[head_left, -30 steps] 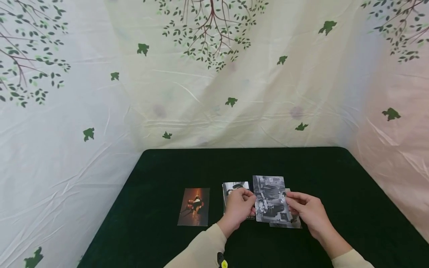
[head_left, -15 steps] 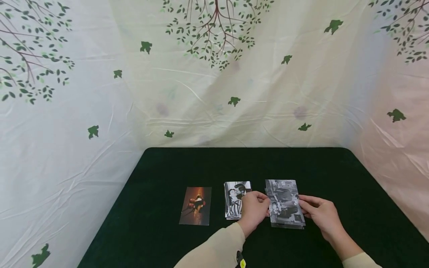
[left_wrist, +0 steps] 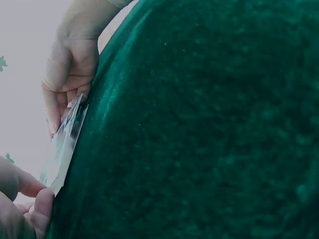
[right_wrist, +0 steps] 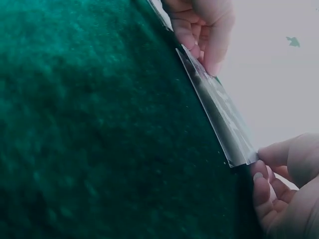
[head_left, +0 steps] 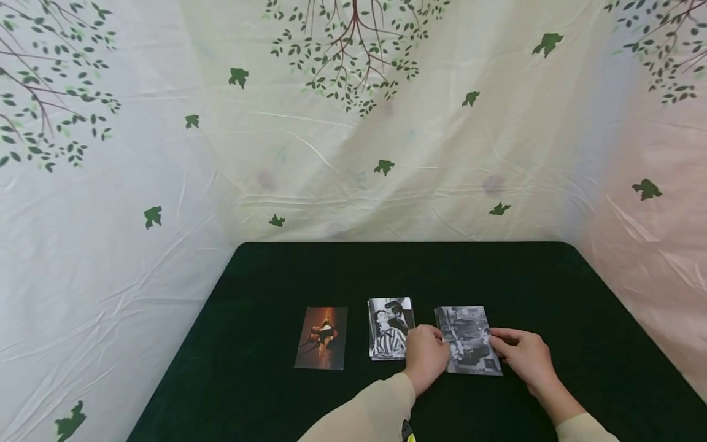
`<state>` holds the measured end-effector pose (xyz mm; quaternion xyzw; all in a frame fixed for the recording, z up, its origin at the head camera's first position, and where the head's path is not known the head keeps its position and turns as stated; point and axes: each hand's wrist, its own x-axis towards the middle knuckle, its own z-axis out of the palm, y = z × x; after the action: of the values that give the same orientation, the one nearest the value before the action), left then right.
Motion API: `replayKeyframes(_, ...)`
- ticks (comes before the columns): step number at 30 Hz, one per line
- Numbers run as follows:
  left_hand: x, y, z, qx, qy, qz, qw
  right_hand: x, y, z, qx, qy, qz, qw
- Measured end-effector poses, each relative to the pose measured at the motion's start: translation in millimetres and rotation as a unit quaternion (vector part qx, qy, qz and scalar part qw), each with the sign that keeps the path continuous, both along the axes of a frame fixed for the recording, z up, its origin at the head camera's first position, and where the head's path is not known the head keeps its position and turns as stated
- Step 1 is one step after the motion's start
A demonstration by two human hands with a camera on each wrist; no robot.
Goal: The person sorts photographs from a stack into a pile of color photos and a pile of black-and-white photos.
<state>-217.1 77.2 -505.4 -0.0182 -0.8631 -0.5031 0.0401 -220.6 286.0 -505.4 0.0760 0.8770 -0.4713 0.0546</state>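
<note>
A black-and-white photo card [head_left: 468, 337] lies over another card at the right of the row. My left hand [head_left: 428, 356] pinches its left edge, and my right hand [head_left: 523, 359] pinches its right edge between thumb and fingers. Seen from the left wrist, the photo card [left_wrist: 62, 144] tilts a little above a second card, with the left hand [left_wrist: 22, 204] at its near end. From the right wrist, a narrow gap shows between the upper card [right_wrist: 227, 112] and the lower card [right_wrist: 214, 119], by the right hand [right_wrist: 289, 184].
Immediately left of the left hand is a small pile of black-and-white photo cards [head_left: 389, 328], a striped garment on top. Farther left lies one orange-brown photo card [head_left: 321, 339]. The dark green cloth-covered table [head_left: 248, 282] ends at a leaf-patterned curtain [head_left: 331, 141].
The held photo card has moved right and down, now covering the card beneath. Both hands travelled right with it, and the left hand has uncovered the middle pile.
</note>
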Motion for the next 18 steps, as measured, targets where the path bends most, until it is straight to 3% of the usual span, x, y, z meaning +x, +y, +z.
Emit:
replayKeyframes(5,-0.4,-0.5,-1.7,-0.016,0.019,0.004,0.9997,-0.4,-5.2,-3.3,0.03,0.013,0.0,0.999)
replayKeyframes(18,-2.4,0.2,-8.4,-0.025,0.019,0.003,0.9995,0.4,-10.9,-9.0,0.103,0.018,-0.016,0.994)
